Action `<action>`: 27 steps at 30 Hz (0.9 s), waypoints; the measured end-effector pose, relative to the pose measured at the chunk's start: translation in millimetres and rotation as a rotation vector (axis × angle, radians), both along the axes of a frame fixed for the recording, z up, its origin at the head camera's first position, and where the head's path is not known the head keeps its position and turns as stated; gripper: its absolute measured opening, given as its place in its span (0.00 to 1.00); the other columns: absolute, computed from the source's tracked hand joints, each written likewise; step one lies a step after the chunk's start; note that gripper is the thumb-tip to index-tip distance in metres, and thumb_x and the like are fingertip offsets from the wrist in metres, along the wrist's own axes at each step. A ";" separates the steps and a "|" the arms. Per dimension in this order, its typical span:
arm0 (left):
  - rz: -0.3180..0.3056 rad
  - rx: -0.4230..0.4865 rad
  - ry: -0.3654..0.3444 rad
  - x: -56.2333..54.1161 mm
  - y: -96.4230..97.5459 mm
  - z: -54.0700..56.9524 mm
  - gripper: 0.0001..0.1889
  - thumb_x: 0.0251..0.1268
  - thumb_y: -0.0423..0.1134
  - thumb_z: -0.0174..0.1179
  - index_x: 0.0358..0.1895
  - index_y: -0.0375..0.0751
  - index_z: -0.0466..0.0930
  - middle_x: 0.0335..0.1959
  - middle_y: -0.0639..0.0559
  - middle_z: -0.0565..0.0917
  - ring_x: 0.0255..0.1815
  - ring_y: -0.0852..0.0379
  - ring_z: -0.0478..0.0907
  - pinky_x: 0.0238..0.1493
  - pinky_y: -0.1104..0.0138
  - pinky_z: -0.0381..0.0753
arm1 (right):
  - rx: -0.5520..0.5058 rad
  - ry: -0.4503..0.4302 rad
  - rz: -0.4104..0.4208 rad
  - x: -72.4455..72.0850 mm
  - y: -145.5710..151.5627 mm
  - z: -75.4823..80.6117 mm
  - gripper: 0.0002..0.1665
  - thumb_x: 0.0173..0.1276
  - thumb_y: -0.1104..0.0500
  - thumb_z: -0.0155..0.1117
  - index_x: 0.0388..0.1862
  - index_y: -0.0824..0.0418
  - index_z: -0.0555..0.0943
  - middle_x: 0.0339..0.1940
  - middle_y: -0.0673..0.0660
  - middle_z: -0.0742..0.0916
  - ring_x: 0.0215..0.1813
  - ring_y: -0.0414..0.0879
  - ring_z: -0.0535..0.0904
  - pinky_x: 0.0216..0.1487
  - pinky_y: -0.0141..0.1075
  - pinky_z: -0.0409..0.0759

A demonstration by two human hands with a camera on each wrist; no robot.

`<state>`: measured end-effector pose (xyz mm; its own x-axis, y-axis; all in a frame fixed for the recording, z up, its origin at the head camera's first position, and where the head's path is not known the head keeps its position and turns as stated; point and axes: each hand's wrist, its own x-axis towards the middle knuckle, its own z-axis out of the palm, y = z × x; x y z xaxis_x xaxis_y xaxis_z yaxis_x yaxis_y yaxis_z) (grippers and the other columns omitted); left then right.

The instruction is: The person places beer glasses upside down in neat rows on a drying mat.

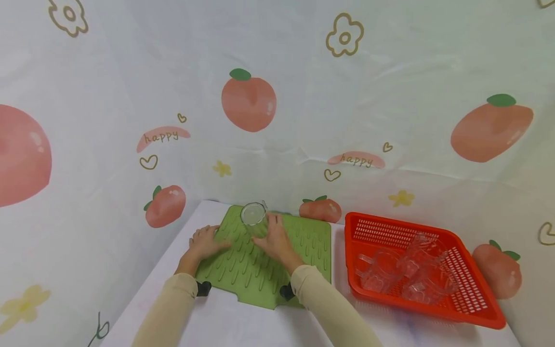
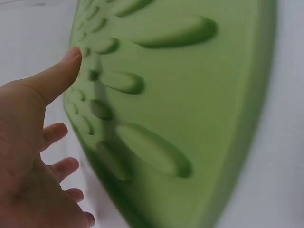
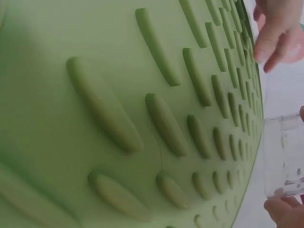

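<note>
Over far part of green mat (image 1: pixel 257 289): gripping near-upright glass mug (image 1: pixel 253 215) in right hand (image 1: pixel 277 240), with spread, empty left hand (image 1: pixel 206 244) apart, leftward.

Desk (image 1: pixel 243 330): white top. Directly on it, left to right: green draining mat (image 1: pixel 249 271), lying flat, raised with rows of elongated ridges, near edge stepped; just beside it, red plastic basket (image 1: pixel 363 246), upright, walls perforated with slots.
</note>
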<state>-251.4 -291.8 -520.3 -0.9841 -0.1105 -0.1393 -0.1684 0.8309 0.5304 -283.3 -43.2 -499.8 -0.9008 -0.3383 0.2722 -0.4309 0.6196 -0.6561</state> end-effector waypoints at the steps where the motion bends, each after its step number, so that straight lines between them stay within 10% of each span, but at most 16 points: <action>1: 0.003 -0.003 -0.010 1.0 -0.5 0.1 0.50 0.60 0.63 0.66 0.78 0.39 0.60 0.80 0.26 0.54 0.79 0.23 0.47 0.74 0.26 0.45 | -0.013 -0.019 -0.004 -1.1 -1.3 -0.1 0.51 0.60 0.50 0.79 0.75 0.64 0.63 0.67 0.65 0.72 0.59 0.56 0.81 0.56 0.48 0.84; 27: 0.010 0.060 -0.014 8.4 2.0 -9.9 0.54 0.55 0.60 0.73 0.80 0.38 0.56 0.82 0.27 0.45 0.81 0.22 0.35 0.75 0.27 0.35 | -0.191 -0.206 -0.007 -23.5 -33.4 -7.4 0.44 0.58 0.53 0.81 0.71 0.60 0.71 0.67 0.59 0.81 0.68 0.55 0.79 0.68 0.52 0.79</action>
